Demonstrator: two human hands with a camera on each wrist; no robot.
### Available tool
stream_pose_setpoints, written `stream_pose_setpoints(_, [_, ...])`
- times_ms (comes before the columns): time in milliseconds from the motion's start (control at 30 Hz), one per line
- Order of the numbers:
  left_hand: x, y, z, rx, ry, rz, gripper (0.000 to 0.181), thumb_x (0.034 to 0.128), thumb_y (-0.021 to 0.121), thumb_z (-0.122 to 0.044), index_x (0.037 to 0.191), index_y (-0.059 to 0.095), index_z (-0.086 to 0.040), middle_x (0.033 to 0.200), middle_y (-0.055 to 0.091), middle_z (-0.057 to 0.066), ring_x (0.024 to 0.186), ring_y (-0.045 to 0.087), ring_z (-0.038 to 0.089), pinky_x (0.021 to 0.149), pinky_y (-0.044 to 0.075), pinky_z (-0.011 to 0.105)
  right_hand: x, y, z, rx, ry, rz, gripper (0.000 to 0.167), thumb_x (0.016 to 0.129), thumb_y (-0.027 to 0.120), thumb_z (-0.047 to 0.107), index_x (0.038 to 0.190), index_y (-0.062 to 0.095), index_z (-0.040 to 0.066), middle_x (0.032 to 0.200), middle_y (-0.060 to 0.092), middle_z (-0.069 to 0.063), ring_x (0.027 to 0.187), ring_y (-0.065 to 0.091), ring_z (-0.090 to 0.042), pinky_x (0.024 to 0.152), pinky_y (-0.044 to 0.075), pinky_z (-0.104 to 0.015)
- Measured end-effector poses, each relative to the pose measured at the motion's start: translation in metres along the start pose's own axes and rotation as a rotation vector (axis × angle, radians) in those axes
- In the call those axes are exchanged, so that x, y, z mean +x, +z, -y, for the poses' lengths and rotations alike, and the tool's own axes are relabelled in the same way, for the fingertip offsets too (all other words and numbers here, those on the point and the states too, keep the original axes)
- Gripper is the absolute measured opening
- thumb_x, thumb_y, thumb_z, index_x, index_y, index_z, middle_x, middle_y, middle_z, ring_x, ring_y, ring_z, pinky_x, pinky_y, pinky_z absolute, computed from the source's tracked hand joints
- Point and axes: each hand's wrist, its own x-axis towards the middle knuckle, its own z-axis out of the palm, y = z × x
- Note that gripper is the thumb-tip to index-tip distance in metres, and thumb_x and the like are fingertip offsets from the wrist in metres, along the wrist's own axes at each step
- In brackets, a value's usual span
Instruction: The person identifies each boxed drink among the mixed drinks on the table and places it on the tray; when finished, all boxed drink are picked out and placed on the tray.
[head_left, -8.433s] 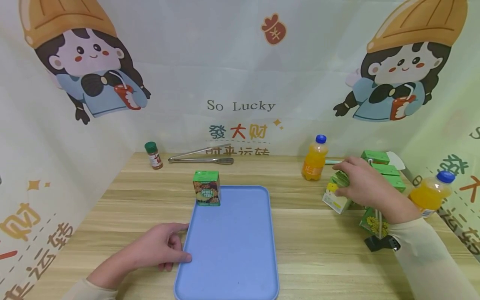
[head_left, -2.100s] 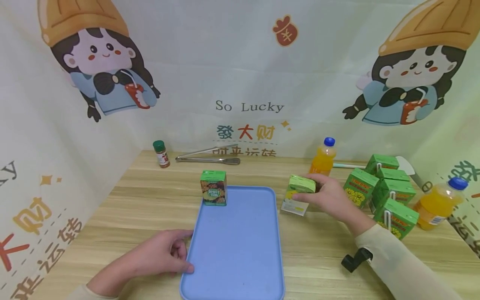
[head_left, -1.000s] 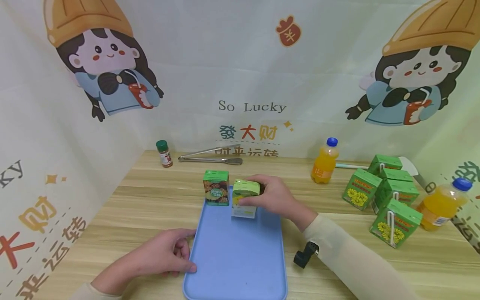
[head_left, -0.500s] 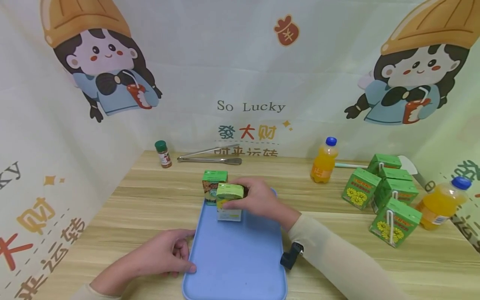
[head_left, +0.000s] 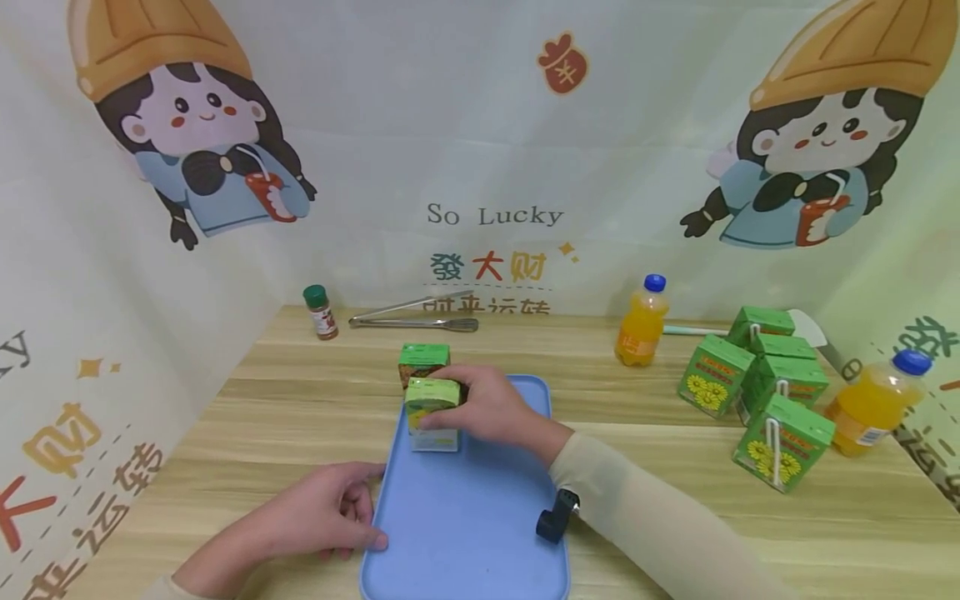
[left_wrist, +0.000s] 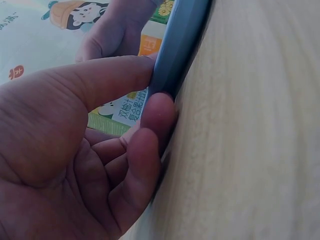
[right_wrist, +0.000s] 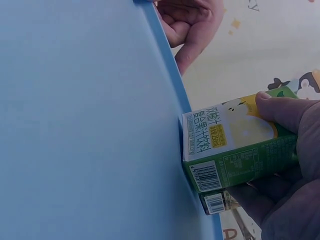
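A light-green and yellow juice carton stands upright at the far-left end of the blue tray. My right hand grips that carton from its right side, thumb on the front face in the right wrist view. The carton's base is at the tray surface, by the left rim. Directly behind it is a second green carton with a brown picture, partly hidden by the first one. My left hand holds the tray's left rim, thumb on the edge and other fingers curled against its side in the left wrist view.
Several green cartons with yellow flowers cluster at the right. One orange drink bottle stands behind, another bottle at far right. Metal tongs and a spice jar lie along the back. A pale-handled utensil lies behind the cartons.
My right hand has carried the light-green carton from the right-hand group leftward over the tray, to just in front of the brown-pictured carton. My left hand has stayed at the tray rim.
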Motion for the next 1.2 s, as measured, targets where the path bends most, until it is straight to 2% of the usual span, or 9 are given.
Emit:
stream_pose_setpoints(633, [0.000,0.000,0.001,-0.020,-0.018,0.004,0.099,0.0946,0.091,-0.018,0.162,0.031,0.022,0.084,0.072,0.006,0.058,0.062,0.016,0.049,0.049,0.028,0.007,0.012,0.005,0.007,-0.010,0.009,0.055,0.085,0.101,0.030,0.134,0.080,0.015,0.113,0.078,0.003,0.098,0.068,-0.010,0.087,0.057,-0.033])
stream_pose_setpoints(1200, [0.001,-0.001,0.000,-0.001,-0.005,0.013,0.099,0.0952,0.091,-0.019,0.162,0.031,0.023,0.085,0.073,0.006,0.057,0.063,0.016,0.048,0.049,0.029,0.008,0.016,0.006,0.002,-0.030,0.013,0.053,0.088,0.099,0.027,0.135,0.078,0.014,0.114,0.078,0.002,0.097,0.068,-0.008,0.086,0.057,-0.030])
